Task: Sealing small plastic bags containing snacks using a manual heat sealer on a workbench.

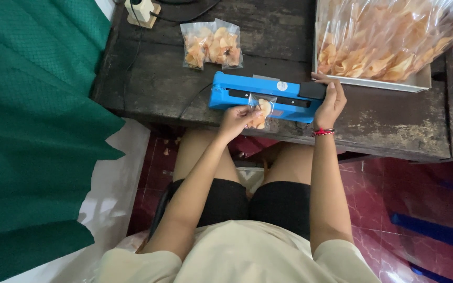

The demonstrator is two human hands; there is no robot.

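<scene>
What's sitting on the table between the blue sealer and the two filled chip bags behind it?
Nothing: in the head view, only bare dark wood of the table separates the blue sealer from the two filled chip bags.

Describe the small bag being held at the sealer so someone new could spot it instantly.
On the dark wooden table lies a blue heat sealer. At its front edge the left hand pinches a small clear bag of orange chips. Unlike the two filled bags lying behind the sealer, it is in a hand's grip.
</scene>
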